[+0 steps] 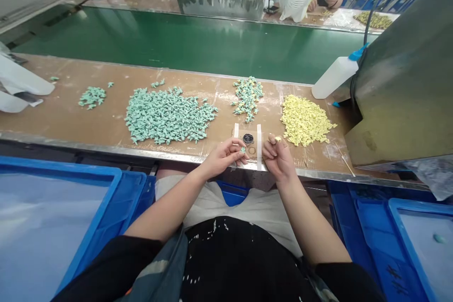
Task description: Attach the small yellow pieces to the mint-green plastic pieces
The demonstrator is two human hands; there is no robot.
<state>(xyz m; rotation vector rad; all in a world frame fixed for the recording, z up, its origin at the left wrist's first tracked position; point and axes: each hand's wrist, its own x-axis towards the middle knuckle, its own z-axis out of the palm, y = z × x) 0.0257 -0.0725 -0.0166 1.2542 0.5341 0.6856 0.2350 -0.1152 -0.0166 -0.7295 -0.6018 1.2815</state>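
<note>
Left of a round black dish (248,138), the left hand (224,155) pinches a small mint-green piece (243,149); right of the dish, the right hand (281,158) pinches a pale-yellow piece (278,138).

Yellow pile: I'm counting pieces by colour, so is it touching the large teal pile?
Apart. The head view plainly shows bare brown work surface between the yellow pile and the large teal pile.

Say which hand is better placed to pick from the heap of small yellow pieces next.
Your right hand, I'd judge: it's nearer the yellow heap, though holding a small yellow piece. Your left hand is farther off, holding a small blue-green piece.
</note>
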